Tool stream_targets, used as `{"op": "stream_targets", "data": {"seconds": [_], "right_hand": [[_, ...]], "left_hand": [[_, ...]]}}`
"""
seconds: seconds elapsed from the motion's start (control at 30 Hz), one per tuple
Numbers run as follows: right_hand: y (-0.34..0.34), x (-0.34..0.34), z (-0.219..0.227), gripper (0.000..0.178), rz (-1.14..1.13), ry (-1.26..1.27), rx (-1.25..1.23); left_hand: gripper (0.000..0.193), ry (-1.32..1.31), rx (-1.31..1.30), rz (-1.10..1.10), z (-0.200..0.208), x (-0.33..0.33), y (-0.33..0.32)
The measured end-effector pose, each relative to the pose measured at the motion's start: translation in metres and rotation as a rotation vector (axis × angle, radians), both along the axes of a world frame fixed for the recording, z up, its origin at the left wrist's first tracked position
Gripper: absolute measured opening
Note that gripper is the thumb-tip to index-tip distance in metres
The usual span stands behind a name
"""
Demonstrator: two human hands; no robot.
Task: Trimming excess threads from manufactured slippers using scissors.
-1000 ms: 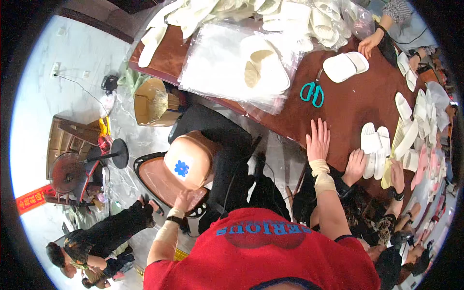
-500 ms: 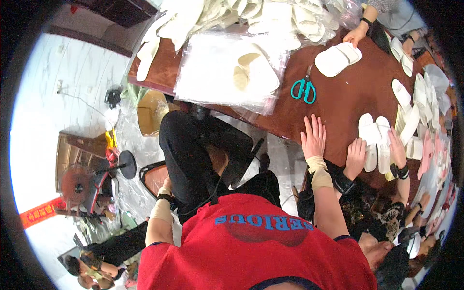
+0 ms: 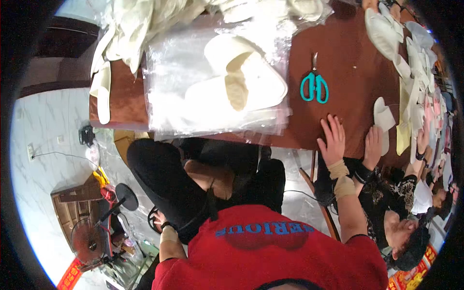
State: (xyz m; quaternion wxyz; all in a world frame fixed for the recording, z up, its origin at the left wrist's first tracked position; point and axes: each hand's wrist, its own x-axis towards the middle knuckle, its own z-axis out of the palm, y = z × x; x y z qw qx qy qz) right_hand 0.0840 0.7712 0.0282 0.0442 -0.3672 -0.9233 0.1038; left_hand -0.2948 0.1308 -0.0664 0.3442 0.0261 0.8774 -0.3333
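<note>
My right hand lies flat near the front edge of the brown table, fingers spread, holding nothing. A tan wrap covers its wrist. Beyond it lie scissors with teal handles. My left hand is low beside my leg, its fingers around the black rim of a chair; the fingers are partly hidden. On the table before me, white slippers rest on a stack of clear plastic bags, washed out by glare.
A heap of white slippers in plastic covers the far side. To the right, a co-worker's hand rests beside a white slipper, with more slippers beyond. A fan and a cardboard box stand left.
My view has shifted, bringing the bags and slippers nearer. My left hand stays at the chair, my right on the table. The co-worker's slipper near the scissors has left that spot.
</note>
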Motion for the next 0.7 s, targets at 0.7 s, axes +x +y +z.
{"op": "stream_targets", "data": {"seconds": [0.7], "right_hand": [[-0.053, -0.054, 0.016, 0.068, -0.371, -0.531, 0.106]], "left_hand": [[0.056, -0.514, 1.569, 0.917, -0.123, -0.191, 0.011]]}}
